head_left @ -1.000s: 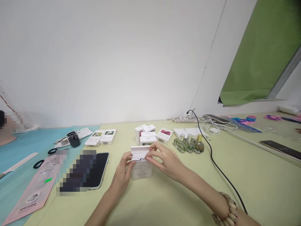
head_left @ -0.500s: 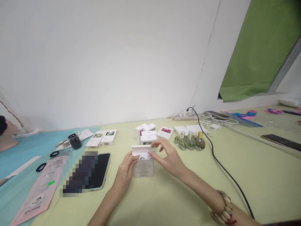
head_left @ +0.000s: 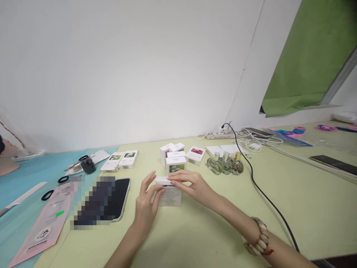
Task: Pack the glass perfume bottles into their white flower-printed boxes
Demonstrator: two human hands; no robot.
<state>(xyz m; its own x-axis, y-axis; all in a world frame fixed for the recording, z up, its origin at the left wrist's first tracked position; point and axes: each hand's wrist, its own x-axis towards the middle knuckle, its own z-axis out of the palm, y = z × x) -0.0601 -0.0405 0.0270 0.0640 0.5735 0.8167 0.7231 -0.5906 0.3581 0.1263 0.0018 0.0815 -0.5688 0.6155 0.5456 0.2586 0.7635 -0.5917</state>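
A small white carton with fine print on its near face stands upright on the table in front of me. Its top flap is folded partly down, and a narrow dark gap shows beneath it. My left hand holds the carton's left top corner with thumb and fingertips, the index finger lifted. From the right, my right hand grips the flap between thumb and fingers. Just behind stand several similar white boxes with plant pictures. What lies inside the held carton is hidden.
Glass bottles stand right of the boxes, near a black cable. A phone lies to the left, beside a pink packet. Two more boxes and a dark jar sit farther back left.
The carton's raised top flap has come down over the opening under my right hand. My left index finger has lifted away from the carton's side.
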